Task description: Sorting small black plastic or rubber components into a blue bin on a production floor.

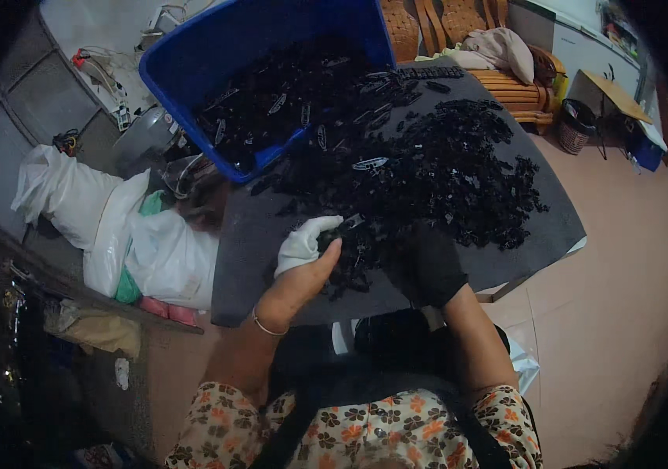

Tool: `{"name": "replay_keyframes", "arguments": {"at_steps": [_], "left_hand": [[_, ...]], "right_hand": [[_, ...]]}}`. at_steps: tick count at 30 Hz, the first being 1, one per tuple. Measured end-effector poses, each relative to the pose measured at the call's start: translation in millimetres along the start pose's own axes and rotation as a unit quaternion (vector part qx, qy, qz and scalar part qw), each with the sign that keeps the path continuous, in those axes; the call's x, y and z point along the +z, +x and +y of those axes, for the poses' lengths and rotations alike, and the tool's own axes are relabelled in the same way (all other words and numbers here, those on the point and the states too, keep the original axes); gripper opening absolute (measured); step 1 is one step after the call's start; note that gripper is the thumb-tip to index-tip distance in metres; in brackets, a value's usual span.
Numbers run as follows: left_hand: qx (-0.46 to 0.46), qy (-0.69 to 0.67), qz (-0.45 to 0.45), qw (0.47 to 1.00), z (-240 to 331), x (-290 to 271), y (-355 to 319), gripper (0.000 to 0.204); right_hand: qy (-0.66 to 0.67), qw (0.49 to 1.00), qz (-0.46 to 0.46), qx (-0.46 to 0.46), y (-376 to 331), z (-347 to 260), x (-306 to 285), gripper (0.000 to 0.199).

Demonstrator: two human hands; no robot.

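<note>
A blue bin (287, 31), with small black parts in it, stands at the far-left corner of the tabletop (244, 273) and blocks that side. White sacks (170, 250) lie to the bin's near left; a wooden bench (498, 92) stands to its right, past the tabletop. A heap of black parts (467, 164) spreads right and nearer from the bin, with grey surface showing toward the tabletop's left and right edges. Nearer than the bin, the white-gloved left hand (310, 248) pinches a small dark piece (352, 222); the black-gloved right hand (432, 270) is at the heap's near side, its grip too dark to tell.
</note>
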State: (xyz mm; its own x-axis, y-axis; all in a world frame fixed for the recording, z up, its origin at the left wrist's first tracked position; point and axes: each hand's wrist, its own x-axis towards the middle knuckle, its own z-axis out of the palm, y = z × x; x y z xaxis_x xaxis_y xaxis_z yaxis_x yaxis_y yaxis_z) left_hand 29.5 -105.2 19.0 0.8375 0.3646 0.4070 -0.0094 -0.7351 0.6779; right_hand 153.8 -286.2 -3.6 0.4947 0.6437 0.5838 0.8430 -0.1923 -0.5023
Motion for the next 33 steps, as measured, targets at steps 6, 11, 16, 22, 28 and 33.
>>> {"name": "replay_keyframes", "arguments": {"at_steps": [6,11,16,22,28,33], "left_hand": [[-0.006,0.01,-0.083,0.996,9,3,-8,0.032],[-0.121,-0.154,-0.121,0.973,32,14,-13,0.036],[-0.113,-0.103,-0.153,0.976,39,5,-15,0.033],[-0.196,-0.119,-0.199,0.953,40,1,-13,0.031],[-0.221,-0.167,-0.21,0.937,41,-7,-15,0.027],[-0.228,-0.212,-0.183,0.933,31,-9,-23,0.026]], "right_hand": [[0.1,0.985,-0.137,-0.016,-5,-9,-6,0.024],[0.289,0.944,-0.156,0.042,-10,-11,-4,0.02],[0.194,0.976,-0.079,-0.06,-14,-9,8,0.022],[0.052,0.987,-0.108,-0.108,-10,-19,-2,0.021],[0.01,0.976,-0.191,-0.102,-11,-14,-5,0.021],[0.103,0.984,-0.035,-0.14,-9,-25,-2,0.023]]}}
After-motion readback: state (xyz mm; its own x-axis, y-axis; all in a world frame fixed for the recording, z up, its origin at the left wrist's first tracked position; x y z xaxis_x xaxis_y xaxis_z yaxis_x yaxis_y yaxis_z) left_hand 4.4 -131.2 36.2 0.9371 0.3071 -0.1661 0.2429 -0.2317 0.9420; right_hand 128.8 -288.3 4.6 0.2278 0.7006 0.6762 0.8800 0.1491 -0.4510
